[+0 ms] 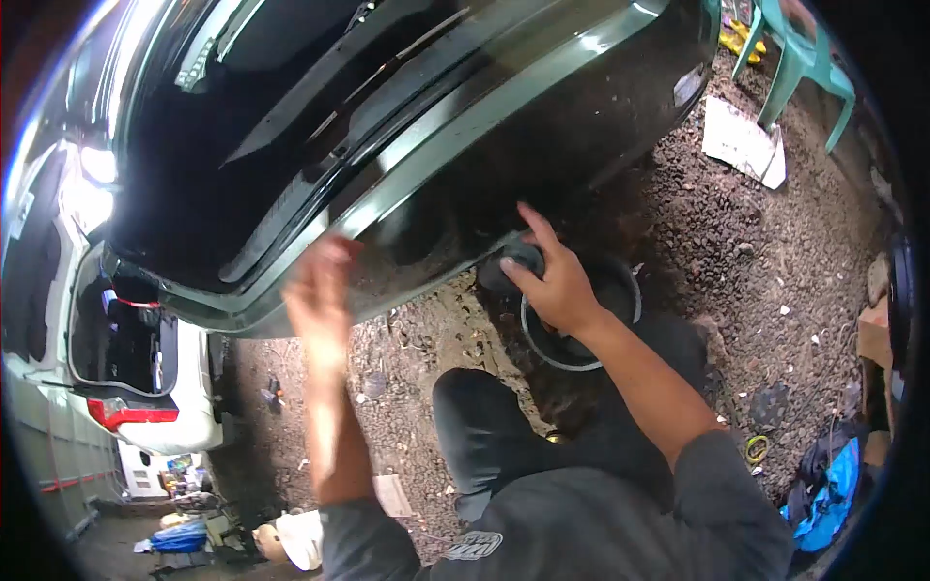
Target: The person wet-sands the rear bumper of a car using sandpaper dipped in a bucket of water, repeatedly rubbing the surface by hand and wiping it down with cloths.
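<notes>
The dark bumper of a car (523, 145) stretches across the upper middle, its surface glossy and damp-looking. My right hand (560, 290) grips a dark, rounded pad (523, 259) between thumb and fingers, close to the bumper's lower edge. Whether the pad is a sponge or a sanding block I cannot make out. Just below that hand stands a round dark basin (599, 368), partly hidden by my forearm. My left hand (320, 281) is raised at the bumper's left part, blurred by motion; contact with the surface is unclear, and nothing shows in it.
A white vehicle (199, 387) with a red tail light stands on the left. Gravelly ground (736, 290) surrounds me. At the upper right are a green plastic chair (794, 53) and a white sheet (744, 143). Blue fabric (828, 494) lies at the lower right.
</notes>
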`<state>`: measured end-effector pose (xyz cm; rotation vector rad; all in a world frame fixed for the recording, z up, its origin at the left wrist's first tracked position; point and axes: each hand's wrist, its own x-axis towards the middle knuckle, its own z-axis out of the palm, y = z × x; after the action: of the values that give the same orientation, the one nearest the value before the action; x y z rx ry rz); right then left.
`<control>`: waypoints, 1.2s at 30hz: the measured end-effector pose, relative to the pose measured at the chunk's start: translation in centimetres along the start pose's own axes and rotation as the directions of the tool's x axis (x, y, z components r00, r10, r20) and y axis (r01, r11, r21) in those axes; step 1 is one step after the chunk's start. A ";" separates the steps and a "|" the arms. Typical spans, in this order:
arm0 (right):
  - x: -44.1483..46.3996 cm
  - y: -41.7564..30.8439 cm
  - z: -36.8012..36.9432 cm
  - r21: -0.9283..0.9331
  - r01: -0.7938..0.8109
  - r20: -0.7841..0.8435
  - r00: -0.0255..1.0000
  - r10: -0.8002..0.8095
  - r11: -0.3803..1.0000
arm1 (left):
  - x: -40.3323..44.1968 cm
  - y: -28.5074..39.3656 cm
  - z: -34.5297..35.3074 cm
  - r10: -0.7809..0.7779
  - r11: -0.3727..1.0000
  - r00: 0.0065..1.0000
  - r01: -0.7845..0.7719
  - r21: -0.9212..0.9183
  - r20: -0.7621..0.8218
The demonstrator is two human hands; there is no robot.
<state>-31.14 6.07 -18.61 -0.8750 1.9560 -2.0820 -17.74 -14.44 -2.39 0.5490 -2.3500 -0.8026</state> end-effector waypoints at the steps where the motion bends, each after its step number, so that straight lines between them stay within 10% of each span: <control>1: 0.7 -1.9 -0.4 -0.002 0.037 0.003 0.999 -0.037 0.999 | 3.5 0.7 -1.5 0.078 0.993 0.996 -0.073 0.097 -0.051; 4: 3.8 -4.4 -1.2 -0.112 0.084 -0.115 0.989 -0.097 0.990 | 13.7 -4.3 -4.5 0.319 0.857 0.948 -0.283 0.431 -0.012; 6: 5.8 -5.5 -2.1 -0.174 -0.003 -0.127 0.992 -0.020 0.985 | 18.1 -12.9 -7.2 0.428 0.502 0.873 -0.445 0.742 0.234; 10: 6.9 -5.7 -2.3 -0.339 -0.013 -0.086 0.996 -0.017 0.941 | 17.9 -11.2 -5.4 0.199 0.798 0.975 -0.219 0.562 0.097; 22: 4.8 -5.2 2.9 -0.400 0.192 0.288 0.955 -0.076 0.896 | 18.1 -11.8 -5.9 0.186 0.737 0.966 -0.257 0.625 0.178; 36: 6.5 -4.4 -1.8 -0.637 0.150 0.004 0.981 -0.192 0.756 | 18.3 -12.6 -6.1 0.266 0.681 0.939 -0.343 0.647 0.217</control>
<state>-36.18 5.00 -12.36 -1.1421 2.7784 -1.5103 -25.04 -36.08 0.59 0.3718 -2.7066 0.2311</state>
